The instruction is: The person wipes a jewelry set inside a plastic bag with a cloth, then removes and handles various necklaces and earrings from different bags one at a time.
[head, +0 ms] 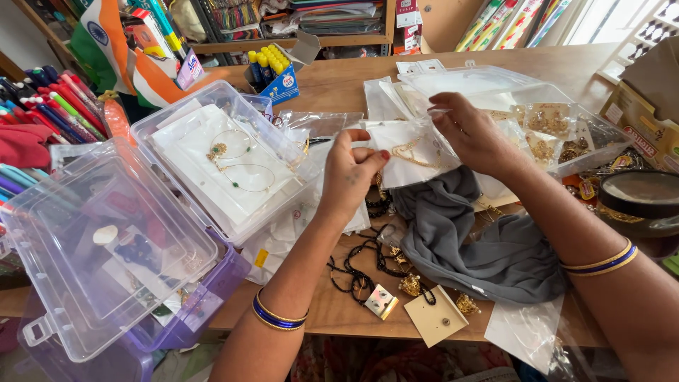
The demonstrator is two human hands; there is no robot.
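My left hand (351, 177) pinches the left edge of a clear plastic packet (410, 152) that holds a gold necklace on a white card. My right hand (472, 134) grips the packet's right top corner. The packet hangs above a grey cloth (481, 240) on the wooden table (339, 81). Both wrists carry blue and gold bangles. Below the cloth lie black bead chains with gold pendants (385, 272) and a small beige card (435, 317).
A clear box (230, 159) with a necklace on white card sits left of centre. A purple box with an open clear lid (106, 247) stands at the near left. Another clear box of gold jewellery (552, 127) lies at right. Pens, markers and a flag crowd the far left.
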